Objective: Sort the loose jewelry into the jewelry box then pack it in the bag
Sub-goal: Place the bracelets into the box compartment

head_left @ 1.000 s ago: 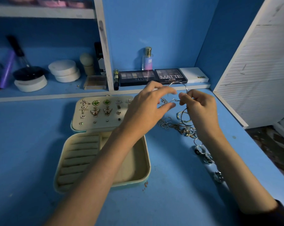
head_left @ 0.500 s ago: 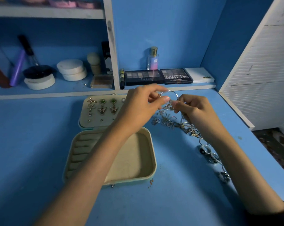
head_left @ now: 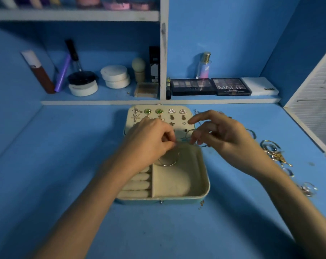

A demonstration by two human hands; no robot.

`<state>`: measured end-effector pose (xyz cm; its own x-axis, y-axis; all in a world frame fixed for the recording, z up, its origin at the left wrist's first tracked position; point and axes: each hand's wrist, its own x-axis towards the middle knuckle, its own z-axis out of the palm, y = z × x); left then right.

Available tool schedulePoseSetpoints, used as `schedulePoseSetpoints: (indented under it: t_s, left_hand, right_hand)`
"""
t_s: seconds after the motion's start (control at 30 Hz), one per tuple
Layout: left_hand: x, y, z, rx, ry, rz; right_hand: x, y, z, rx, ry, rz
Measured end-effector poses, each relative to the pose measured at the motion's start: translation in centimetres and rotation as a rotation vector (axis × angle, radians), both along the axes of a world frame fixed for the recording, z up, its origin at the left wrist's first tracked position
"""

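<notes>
Bench (head_left: 46, 184) work looks early to me: box (head_left: 205, 184) lies open between the arms, lid (head_left: 188, 118) studded with earrings (head_left: 159, 111), main tray (head_left: 173, 182) almost bare, no bag in sight, pile (head_left: 276, 156) unsorted off right. Right hand (head_left: 220, 135) hovers over the box's far edge, fingers loosely curled, hold too blurred to tell; left hand (head_left: 151, 141) just beside pinches a hoop (head_left: 169, 162) hanging into that tray
</notes>
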<state>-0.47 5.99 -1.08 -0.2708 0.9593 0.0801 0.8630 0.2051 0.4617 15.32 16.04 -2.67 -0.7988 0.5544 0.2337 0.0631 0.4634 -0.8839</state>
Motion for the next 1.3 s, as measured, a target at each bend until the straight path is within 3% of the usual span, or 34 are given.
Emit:
schedulePoseSetpoints:
  t_s: [0.17, 0.27, 0.4, 0.5, 0.7, 0.83, 0.9, 1.03, 1.13, 1.3]
  left_hand:
    - [-0.5, -0.8, -0.7, 0.068, 0.163, -0.013]
    - [-0.3, -1.5, -0.5, 0.061, 0.116, -0.024]
    - [0.1, -2.1, -0.5, -0.122, 0.241, -0.110]
    - [0.2, -2.1, -0.8, -0.110, 0.252, -0.103]
    - [0.0, -1.8, -0.8, -0.111, 0.167, -0.126]
    - [0.2, -1.5, -0.2, -0.040, -0.229, -0.114]
    - [0.4, -1.2, -0.3, 0.016, -0.337, -0.072]
    - [0.2, -0.9, 0.1, -0.027, -0.288, -0.045]
    - [0.2, -1.0, 1.0, -0.131, -0.246, -0.143]
    - [0.0, -0.3, 1.6, -0.100, -0.057, -0.151]
  right_hand:
    - [-0.1, -0.5, -0.3, -0.040, 0.062, -0.017]
    - [-0.1, -0.9, -0.6, 0.105, 0.031, -0.049]
    - [-0.4, -1.2, -1.2, 0.358, -0.009, -0.156]
    - [-0.6, -1.1, -1.6, 0.454, -0.017, -0.194]
    - [-0.4, -1.0, -1.6, 0.363, -0.021, -0.191]
    - [-0.4, -1.1, -1.6, 0.228, -0.039, -0.180]
    - [-0.4, -1.2, -1.6, 0.136, -0.049, -0.160]
    - [-0.2, -0.9, -1.2, 0.054, -0.044, -0.107]
    - [0.3, -0.1, -1.0, -0.026, 0.020, -0.209]
    - [0.2, -0.1, -1.4, -0.009, 0.009, -0.252]
